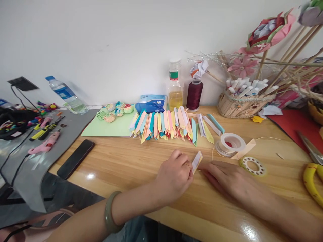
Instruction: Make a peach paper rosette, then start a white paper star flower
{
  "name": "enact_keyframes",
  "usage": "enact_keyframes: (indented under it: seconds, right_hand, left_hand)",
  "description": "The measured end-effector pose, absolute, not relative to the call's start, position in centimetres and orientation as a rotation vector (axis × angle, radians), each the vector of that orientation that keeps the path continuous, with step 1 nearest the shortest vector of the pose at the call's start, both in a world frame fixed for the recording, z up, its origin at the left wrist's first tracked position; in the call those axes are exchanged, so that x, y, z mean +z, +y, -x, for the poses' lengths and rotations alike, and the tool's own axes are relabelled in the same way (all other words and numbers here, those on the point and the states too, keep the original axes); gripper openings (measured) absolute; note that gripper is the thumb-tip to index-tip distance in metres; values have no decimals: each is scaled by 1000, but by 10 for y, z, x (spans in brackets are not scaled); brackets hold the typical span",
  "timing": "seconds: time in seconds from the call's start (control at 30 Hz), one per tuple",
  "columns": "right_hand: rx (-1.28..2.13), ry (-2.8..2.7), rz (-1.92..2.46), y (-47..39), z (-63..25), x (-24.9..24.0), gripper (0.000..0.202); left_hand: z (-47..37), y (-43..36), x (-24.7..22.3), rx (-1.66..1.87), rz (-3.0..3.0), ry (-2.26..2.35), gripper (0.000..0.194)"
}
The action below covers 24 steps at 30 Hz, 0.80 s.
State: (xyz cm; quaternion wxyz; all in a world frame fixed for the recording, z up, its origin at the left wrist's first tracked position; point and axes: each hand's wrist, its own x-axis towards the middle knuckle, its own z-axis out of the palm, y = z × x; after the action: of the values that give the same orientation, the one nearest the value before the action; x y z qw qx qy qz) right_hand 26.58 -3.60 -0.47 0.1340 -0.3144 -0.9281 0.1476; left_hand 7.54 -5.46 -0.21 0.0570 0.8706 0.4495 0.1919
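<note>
My left hand (175,173), with a bangle on its wrist, is closed on a small folded paper piece (197,161), pale with yellow edges, near the middle of the table. Just to its right, my right hand (227,176) lies low over the wood with fingers pressed together; what they hold, if anything, is too small to make out. Thin cord runs from a white spool (230,144) behind that hand. Beyond both hands lies a long row of folded colored paper strips (164,124).
A roll of tape (252,166) lies right of my right hand, with scissors (311,148) and bananas (313,183) farther right. Behind stand an oil bottle (175,87), maroon thread (194,95) and a pen basket (244,106). A phone (75,159) lies at the left.
</note>
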Motion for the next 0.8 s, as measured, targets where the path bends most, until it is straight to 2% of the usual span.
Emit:
enact_keyframes:
  seconds: [0.27,0.53,0.57,0.63,0.7,0.8]
  right_hand:
    - [103,-2719,681,-44,-271,-2,32]
    - [91,-2725,738,-46,-274,-13,25]
    - [107,-2708,763,-46,-274,-13,23]
    - [163,-2655,801,-46,-272,-13,21]
    - [244,-2598,834,-46,-270,-13,23]
    - [335,-2539,911,-48,-269,-14,26]
  left_hand:
    - [-71,-52,-9,741,-2551,1482,15]
    - [-72,-59,8,848,-2253,1457,7]
    - [-75,-62,10,801,-2224,1467,10]
    - [-81,-67,14,638,-2173,1533,32]
    - [-85,-69,16,469,-2148,1572,46]
    - [-89,-70,15,359,-2168,1525,39]
